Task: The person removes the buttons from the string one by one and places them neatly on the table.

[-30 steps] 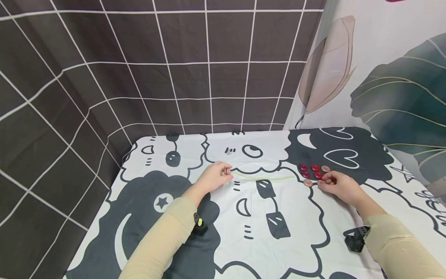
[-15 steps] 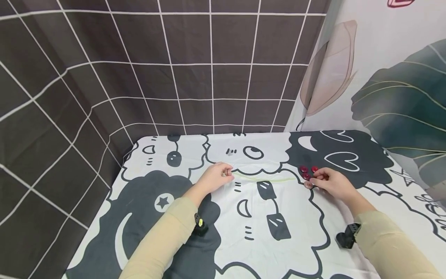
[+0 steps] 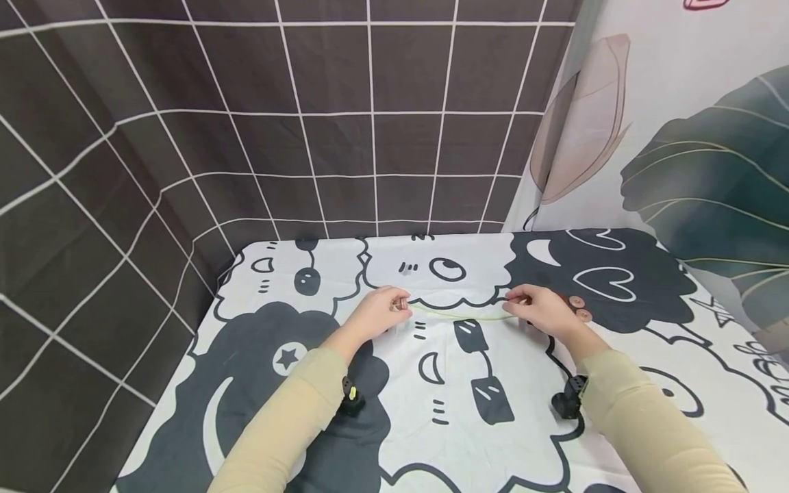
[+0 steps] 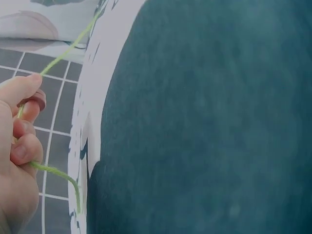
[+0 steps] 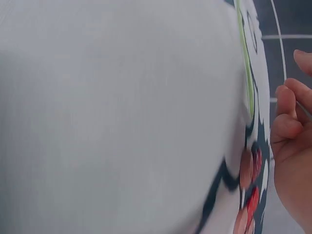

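Observation:
My left hand (image 3: 379, 311) pinches a green cord (image 4: 61, 56) together with brownish-pink buttons (image 4: 39, 99); the cord runs through the curled fingers, and a tail hangs below them in the left wrist view. The cord's other stretch lies across the printed cloth toward my right hand (image 3: 539, 311). That hand hovers near the cord's right end, thumb and forefinger apart, with nothing seen between them in the right wrist view. Flat round buttons lie under and beside it: a red one (image 5: 252, 202), a pinkish one (image 5: 246, 168) and others, partly hidden by the hand in the head view.
A white and dark-grey cartoon cloth (image 3: 444, 383) covers the table. A dark curtain with white grid lines (image 3: 333, 144) hangs behind and at the left. At the right hangs a leaf-print curtain (image 3: 709, 171). Two pinkish buttons (image 3: 576, 301) show beyond the right wrist.
My right hand has moved left from the button group to the cord's right end. My left hand stays in place, holding the cord and buttons.

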### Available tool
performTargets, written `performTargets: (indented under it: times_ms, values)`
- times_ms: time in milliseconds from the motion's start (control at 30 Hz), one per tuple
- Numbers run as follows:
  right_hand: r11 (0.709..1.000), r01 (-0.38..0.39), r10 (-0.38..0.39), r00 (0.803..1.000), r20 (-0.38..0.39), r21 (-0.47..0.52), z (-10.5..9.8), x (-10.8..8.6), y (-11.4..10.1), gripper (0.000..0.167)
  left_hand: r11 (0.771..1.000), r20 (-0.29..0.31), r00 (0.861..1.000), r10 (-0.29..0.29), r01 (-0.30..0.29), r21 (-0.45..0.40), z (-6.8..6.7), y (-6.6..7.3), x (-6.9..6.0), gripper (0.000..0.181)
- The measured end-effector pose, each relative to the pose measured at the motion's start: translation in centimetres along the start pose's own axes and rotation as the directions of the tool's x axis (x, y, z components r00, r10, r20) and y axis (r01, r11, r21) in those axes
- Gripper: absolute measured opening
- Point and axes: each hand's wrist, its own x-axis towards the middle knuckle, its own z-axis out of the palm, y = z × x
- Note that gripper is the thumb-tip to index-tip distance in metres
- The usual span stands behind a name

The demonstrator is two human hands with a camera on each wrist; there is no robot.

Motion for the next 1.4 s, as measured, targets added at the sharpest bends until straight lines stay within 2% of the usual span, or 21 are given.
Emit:
performTargets:
  times_ms: [233,500,667,867,1000,1167,1400]
  values:
    - [0.998,0.025,-0.026,1.0,0.012,0.062,1.5,0.8,-1.2,0.039,0.999,-0.028,0.999,0.027,-0.026,0.031,-0.6,0.1,0.1,0.034]
    - [0.991,0.079,-0.083,0.996,0.031,0.111,2.9,1.6,-2.7,0.04,1.0,-0.008,1.0,0.016,-0.016,0.007,-0.5,0.1,0.0,0.032]
    - [0.986,0.056,-0.066,0.996,0.063,0.16,3.7,2.1,-4.3,0.044,1.0,0.007,1.0,0.008,-0.009,0.022,-0.6,0.1,0.1,0.026]
    - [0.981,0.038,-0.058,0.993,0.101,0.192,5.0,2.7,-6.3,0.047,0.999,-0.005,0.999,0.037,-0.037,0.034,-0.7,0.3,0.3,0.015]
    - [0.967,0.019,-0.051,0.991,0.121,0.254,6.1,3.0,-7.3,0.045,0.999,-0.003,1.0,0.026,-0.025,0.028,-0.7,0.3,0.2,0.02]
    - [0.959,0.028,-0.066,0.989,0.129,0.28,7.2,3.2,-8.2,0.043,1.0,0.003,1.0,0.015,-0.015,0.019,-0.5,0.3,0.3,0.028]
    - [0.937,-0.014,-0.043,0.987,0.153,0.35,8.7,3.6,-9.3,0.041,0.998,0.003,0.999,0.037,-0.037,0.044,-0.4,0.4,0.5,0.029]
